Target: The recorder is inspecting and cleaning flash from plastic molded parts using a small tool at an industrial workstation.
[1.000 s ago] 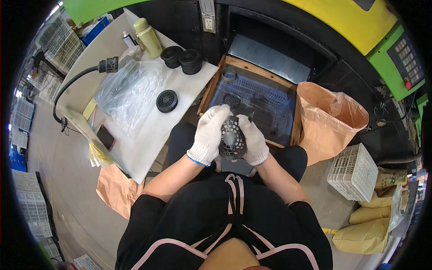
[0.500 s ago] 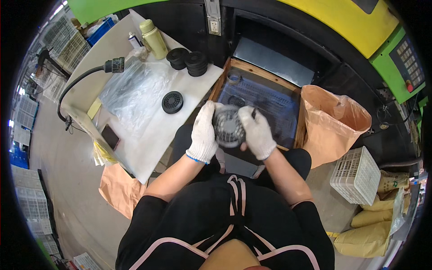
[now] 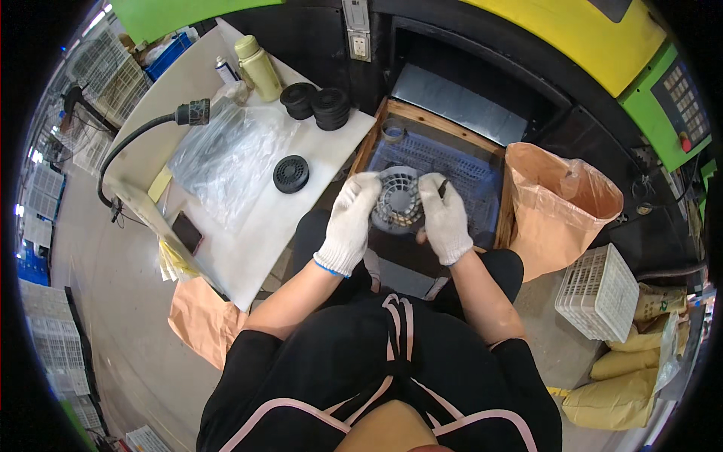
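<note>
Between my two gloved hands, over a wooden-framed bin (image 3: 502, 200) with a blue basket (image 3: 473, 169) in it, is a round slotted plastic grille (image 3: 399, 197), grey-looking in the light. My left hand (image 3: 349, 224) pinches its left rim, fingers closed. My right hand (image 3: 447, 220) grips the right rim with bent fingers; a small dark thing (image 3: 443, 186) shows at its fingertips, too small to name. A similar black grille (image 3: 291, 174) lies flat on the white table (image 3: 260, 252), and two stacks of black grilles (image 3: 330, 108) stand at its far edge.
A clear plastic bag (image 3: 226, 154), a yellow-green bottle (image 3: 258, 69), a spray can (image 3: 225, 69) and a phone (image 3: 187, 231) are on the table, beside a gooseneck lamp (image 3: 147, 124). An open brown paper bag (image 3: 553, 226) stands right of the bin, near a white crate (image 3: 597, 294).
The grille, blurred by motion before, is now steady, slightly farther away and to the right. Both hands have moved a little to the right with it.
</note>
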Action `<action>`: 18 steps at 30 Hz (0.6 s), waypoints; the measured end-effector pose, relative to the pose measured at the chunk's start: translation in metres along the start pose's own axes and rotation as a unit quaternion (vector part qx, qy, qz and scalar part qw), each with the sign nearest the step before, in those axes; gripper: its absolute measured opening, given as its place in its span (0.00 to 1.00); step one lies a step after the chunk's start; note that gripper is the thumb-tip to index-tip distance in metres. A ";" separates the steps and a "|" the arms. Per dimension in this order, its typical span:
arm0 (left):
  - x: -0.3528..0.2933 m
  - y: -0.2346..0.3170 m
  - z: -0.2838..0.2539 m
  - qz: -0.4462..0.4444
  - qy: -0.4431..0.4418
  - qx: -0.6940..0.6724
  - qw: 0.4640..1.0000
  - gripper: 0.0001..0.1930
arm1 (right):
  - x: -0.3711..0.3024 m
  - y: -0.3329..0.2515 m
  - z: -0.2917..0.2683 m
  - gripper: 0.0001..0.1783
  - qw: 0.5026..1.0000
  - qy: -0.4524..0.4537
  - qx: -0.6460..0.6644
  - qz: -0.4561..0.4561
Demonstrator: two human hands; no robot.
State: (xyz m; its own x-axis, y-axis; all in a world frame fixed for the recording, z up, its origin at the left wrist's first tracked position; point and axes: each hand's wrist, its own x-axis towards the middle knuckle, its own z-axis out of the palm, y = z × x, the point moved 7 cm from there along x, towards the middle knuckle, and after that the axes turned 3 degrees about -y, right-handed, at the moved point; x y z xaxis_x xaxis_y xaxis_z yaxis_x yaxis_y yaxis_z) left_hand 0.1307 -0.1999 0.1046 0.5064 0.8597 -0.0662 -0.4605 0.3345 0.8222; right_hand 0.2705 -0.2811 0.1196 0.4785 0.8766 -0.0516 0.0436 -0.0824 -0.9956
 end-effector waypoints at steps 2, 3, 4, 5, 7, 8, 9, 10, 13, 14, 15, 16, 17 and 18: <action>-0.001 -0.008 -0.019 0.009 -0.030 0.071 0.997 0.09 | 0.000 -0.023 -0.001 0.21 0.975 -0.035 -0.190 -0.109; -0.004 -0.006 -0.015 0.011 -0.063 0.140 0.988 0.07 | 0.000 -0.020 0.007 0.22 0.971 -0.107 -0.192 -0.089; -0.006 -0.006 -0.009 0.013 -0.095 0.146 0.985 0.08 | -0.005 -0.010 0.017 0.23 0.983 -0.157 -0.090 -0.011; -0.009 -0.006 -0.006 0.010 -0.094 0.146 0.985 0.08 | -0.015 -0.003 0.031 0.23 0.977 -0.205 0.014 0.066; -0.012 -0.001 0.001 -0.021 -0.011 0.083 0.996 0.10 | -0.027 0.008 0.042 0.23 0.956 -0.186 0.218 0.061; -0.009 -0.007 0.004 -0.058 -0.028 0.056 0.996 0.12 | -0.027 0.019 0.041 0.23 0.951 -0.154 0.258 0.075; -0.008 -0.006 0.001 -0.056 -0.024 0.056 0.997 0.12 | -0.026 0.022 0.045 0.24 0.941 -0.129 0.297 0.092; -0.007 -0.009 -0.007 -0.083 0.017 0.021 0.996 0.12 | -0.023 0.020 0.044 0.24 0.941 -0.134 0.297 0.093; -0.009 -0.011 -0.021 -0.099 0.037 0.012 0.994 0.11 | -0.010 0.002 0.017 0.25 0.986 -0.067 0.060 0.138; -0.008 -0.012 -0.022 -0.088 0.011 0.037 0.995 0.10 | 0.010 0.007 0.006 0.24 0.998 -0.055 -0.031 -0.022; -0.005 -0.016 -0.019 -0.078 -0.018 0.060 0.995 0.09 | 0.022 0.013 -0.002 0.24 0.975 -0.036 -0.123 -0.183; -0.006 -0.015 -0.018 -0.036 -0.014 0.056 0.998 0.08 | 0.023 0.012 -0.001 0.24 0.975 -0.037 -0.123 -0.182; -0.006 -0.016 -0.020 -0.037 -0.013 0.056 0.998 0.08 | 0.023 0.014 0.008 0.24 0.979 -0.101 -0.087 -0.155; -0.008 -0.015 -0.017 -0.033 -0.033 0.067 0.997 0.08 | 0.019 0.014 0.016 0.24 0.978 -0.162 -0.050 -0.125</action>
State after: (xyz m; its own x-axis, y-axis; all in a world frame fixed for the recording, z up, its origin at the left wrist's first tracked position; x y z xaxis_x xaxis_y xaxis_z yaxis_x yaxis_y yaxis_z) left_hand 0.1210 -0.2050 0.0831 0.5809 0.8091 -0.0891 -0.3250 0.3309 0.8859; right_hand 0.2659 -0.2580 0.1037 0.1395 0.9780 0.1549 0.2173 0.1224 -0.9684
